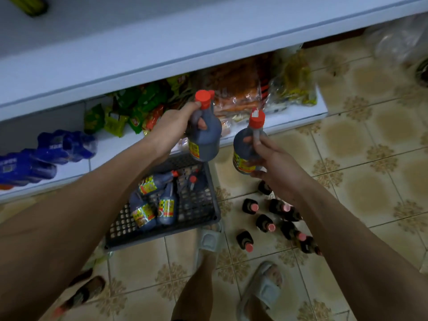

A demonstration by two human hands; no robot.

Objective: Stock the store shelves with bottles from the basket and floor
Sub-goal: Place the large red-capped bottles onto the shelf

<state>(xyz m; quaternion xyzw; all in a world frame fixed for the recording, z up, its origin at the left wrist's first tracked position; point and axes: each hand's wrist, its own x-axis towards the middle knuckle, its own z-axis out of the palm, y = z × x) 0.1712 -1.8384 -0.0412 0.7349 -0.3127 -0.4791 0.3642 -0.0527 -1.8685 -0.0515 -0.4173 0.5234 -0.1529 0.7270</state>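
Note:
My left hand (170,128) grips the handle of a dark sauce bottle (205,140) with a red cap, held upright above the basket. My right hand (273,161) holds a second dark red-capped bottle (243,147) by its neck and handle, just right of the first. Below, the grey plastic basket (199,205) on the floor holds several of the same bottles (152,202) lying down. Right of the basket, several small dark bottles with pink caps (266,222) stand on the tiled floor. The white upper shelf (139,49) runs across the top.
The lower shelf (296,117) carries green snack packets (120,110), orange wrapped packs (236,89) and blue packages (41,154). My feet in grey slippers (264,288) stand on the tiles below the basket. Another bottle (81,293) lies at lower left.

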